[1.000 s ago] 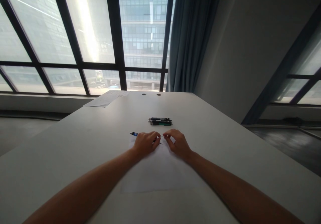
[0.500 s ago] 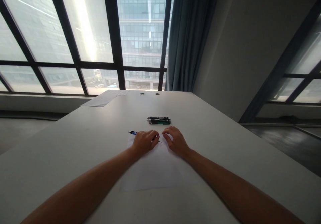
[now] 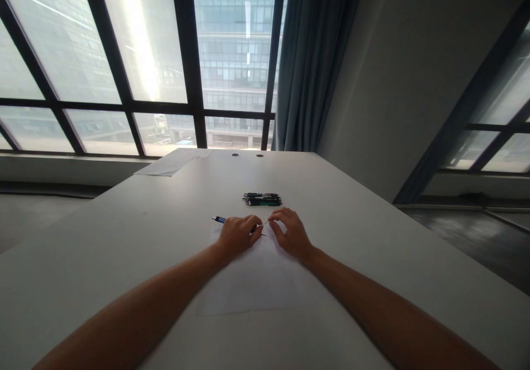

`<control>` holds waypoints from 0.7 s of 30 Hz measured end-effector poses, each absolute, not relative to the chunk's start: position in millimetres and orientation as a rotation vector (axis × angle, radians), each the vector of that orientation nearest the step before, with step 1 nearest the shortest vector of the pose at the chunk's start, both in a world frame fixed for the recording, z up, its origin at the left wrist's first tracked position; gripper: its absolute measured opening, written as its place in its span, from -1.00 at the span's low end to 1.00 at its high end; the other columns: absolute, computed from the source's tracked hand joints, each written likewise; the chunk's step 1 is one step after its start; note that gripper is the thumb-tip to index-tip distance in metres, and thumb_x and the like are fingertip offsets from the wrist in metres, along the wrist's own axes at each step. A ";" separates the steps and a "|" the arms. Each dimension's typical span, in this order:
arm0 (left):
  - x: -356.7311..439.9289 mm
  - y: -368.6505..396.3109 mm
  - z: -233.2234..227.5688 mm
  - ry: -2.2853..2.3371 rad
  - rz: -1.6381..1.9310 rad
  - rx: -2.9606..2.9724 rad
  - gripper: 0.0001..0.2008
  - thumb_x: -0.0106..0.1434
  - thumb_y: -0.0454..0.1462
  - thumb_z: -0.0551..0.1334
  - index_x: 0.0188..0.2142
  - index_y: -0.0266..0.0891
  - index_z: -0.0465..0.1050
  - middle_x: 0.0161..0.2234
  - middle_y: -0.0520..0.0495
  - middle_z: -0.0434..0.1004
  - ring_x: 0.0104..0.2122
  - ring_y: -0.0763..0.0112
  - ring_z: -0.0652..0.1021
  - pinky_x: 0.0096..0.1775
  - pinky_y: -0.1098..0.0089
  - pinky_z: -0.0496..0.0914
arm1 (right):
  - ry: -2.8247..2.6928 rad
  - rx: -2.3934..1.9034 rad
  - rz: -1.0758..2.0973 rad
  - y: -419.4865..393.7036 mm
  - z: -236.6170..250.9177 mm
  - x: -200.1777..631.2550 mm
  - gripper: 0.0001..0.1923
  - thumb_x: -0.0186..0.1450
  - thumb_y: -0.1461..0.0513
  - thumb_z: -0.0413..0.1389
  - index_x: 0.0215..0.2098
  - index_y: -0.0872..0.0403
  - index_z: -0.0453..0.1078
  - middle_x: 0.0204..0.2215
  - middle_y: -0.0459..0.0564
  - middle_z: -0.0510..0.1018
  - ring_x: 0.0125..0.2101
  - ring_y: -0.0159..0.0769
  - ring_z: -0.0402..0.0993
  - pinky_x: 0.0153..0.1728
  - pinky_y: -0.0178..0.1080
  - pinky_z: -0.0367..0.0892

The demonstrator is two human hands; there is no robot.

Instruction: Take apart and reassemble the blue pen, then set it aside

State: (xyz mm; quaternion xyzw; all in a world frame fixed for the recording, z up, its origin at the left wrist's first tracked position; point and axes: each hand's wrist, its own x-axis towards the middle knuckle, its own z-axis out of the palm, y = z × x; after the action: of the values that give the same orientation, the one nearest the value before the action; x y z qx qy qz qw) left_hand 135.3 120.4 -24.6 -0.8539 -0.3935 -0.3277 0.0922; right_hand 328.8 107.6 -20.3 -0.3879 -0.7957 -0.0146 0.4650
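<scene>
Pinched in my left hand [image 3: 238,236] is a slim blue-and-black pen [image 3: 221,220], its thin tip held between the fingertips of my right hand [image 3: 291,233]. Both hands rest on a white paper sheet [image 3: 248,284] mid-table, with a cluster of dark pens [image 3: 262,199] just beyond, toward the white table's [image 3: 124,237] far edge.

Two hands, the left hand [image 3: 237,236] and the right hand [image 3: 291,233], show. One blue pen [image 3: 221,220] lies apart from one pen bundle [image 3: 261,199], too small to count. One paper sheet [image 3: 248,281] lies near, more paper [image 3: 174,163] far.
</scene>
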 end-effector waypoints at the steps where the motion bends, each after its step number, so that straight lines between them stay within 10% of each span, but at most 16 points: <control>1: 135.4 120.4 -24.8 -1.170 -0.977 -2.536 -0.81 0.31 -0.18 0.13 -0.27 -0.18 0.49 -0.40 -0.01 0.64 -0.48 0.35 0.59 -0.39 0.40 0.37 | -1.953 -0.957 -0.031 107.4 -20.0 328.8 -0.89 0.31 0.28 0.03 -0.32 0.04 0.39 -0.30 0.02 0.51 -0.21 -0.20 0.40 -0.14 -0.13 0.23; 21: 135.4 119.7 -23.2 -1.072 -0.999 -2.569 -0.77 0.34 -0.18 0.11 -0.26 -0.20 0.50 -0.40 -0.04 0.63 -0.48 0.39 0.59 -0.37 0.43 0.40 | -2.022 -0.928 -0.017 108.0 -21.6 330.3 -0.94 0.23 0.32 0.09 -0.33 0.05 0.37 -0.23 0.02 0.48 -0.15 -0.18 0.38 -0.10 -0.10 0.23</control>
State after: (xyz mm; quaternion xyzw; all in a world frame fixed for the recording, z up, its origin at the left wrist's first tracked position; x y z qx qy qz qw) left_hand 135.4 119.7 -23.2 -0.8650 -0.3610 -0.3362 0.0917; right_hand 330.3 108.0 -21.6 -0.3739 -0.8151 -0.0068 0.4424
